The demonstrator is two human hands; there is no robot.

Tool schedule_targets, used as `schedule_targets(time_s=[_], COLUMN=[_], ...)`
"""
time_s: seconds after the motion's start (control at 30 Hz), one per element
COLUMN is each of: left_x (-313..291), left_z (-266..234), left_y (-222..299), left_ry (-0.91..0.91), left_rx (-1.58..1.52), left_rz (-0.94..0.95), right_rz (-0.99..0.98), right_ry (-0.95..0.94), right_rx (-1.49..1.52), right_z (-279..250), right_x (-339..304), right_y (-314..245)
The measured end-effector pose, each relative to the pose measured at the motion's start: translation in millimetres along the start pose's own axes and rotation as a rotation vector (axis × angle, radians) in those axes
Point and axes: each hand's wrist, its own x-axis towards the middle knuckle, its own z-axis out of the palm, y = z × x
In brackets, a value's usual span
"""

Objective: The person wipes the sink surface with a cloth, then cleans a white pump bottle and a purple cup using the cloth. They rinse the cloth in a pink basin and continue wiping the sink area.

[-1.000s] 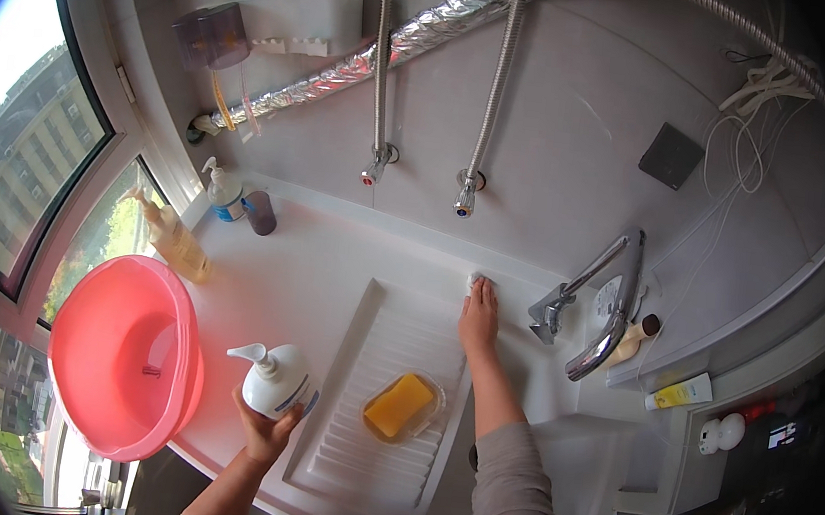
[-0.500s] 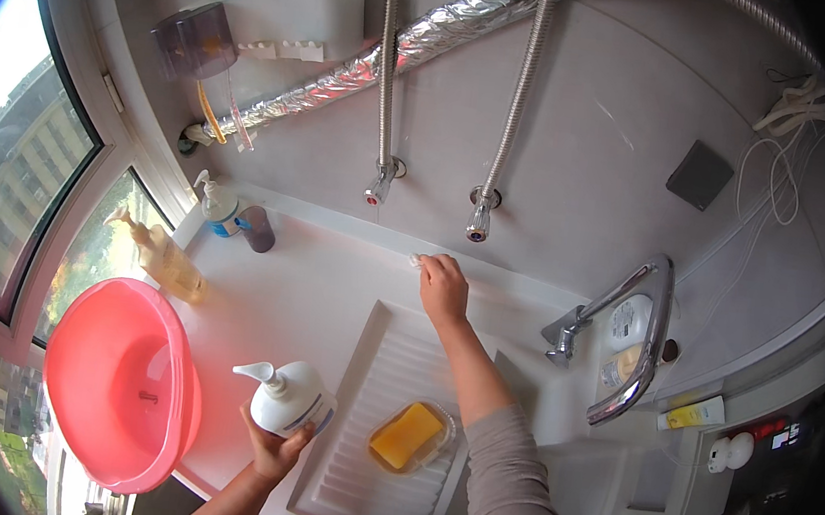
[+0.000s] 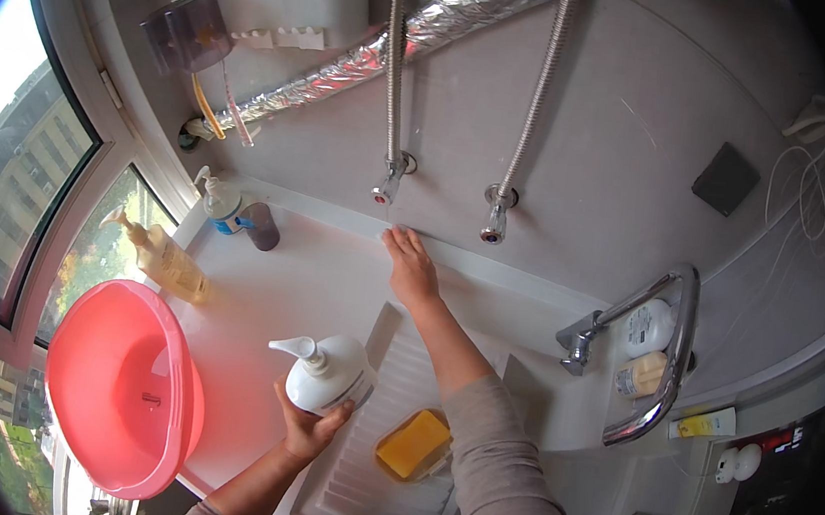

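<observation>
My left hand (image 3: 312,426) grips a white pump bottle (image 3: 330,374) from below, holding it tilted above the counter beside the ribbed drainboard (image 3: 364,433). The bottle's spout points left. My right hand (image 3: 413,270) reaches to the raised rear edge (image 3: 458,258) of the counter, its fingers close together against it. A scrap of a small white wad (image 3: 390,230) shows at those fingertips; most of it is hidden under them. Below my right forearm, a yellow sponge (image 3: 415,441) rests in a clear dish on the drainboard.
A pink basin (image 3: 123,383) stands on the left by the window. Behind it are an amber pump bottle (image 3: 170,264), another white pump bottle (image 3: 222,205) and a dark cup (image 3: 260,226). A chrome faucet (image 3: 579,345) rises at right; two metal hoses (image 3: 541,90) hang along the wall.
My right hand has slid left along the counter's rear edge, its fingers now flatter. The pump bottle in my left hand has moved right and slightly upward in the view, which itself shifted a little.
</observation>
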Motion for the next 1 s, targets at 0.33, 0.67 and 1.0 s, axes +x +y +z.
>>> schedule_targets(time_s=[0.33,0.67,1.0], left_x=[86.7,157.6,180.3], left_z=[101.4,256.3,277.3], left_y=[-5.4,-50.5,-74.7], left_ry=[-0.349,-0.698,-0.572], left_rx=[-0.056,-0.233,0.317], left_rz=[0.207,0.211,0.482], right_rz=[0.111,0.303,0.320], right_ry=[0.043,0.240,0.276], right_rx=[-0.032,-0.198,-0.225], right_z=[-86.8,-150.3,-145.3], right_x=[-115.3,-196.7,-198.1], right_y=[49.8,89.0,87.2])
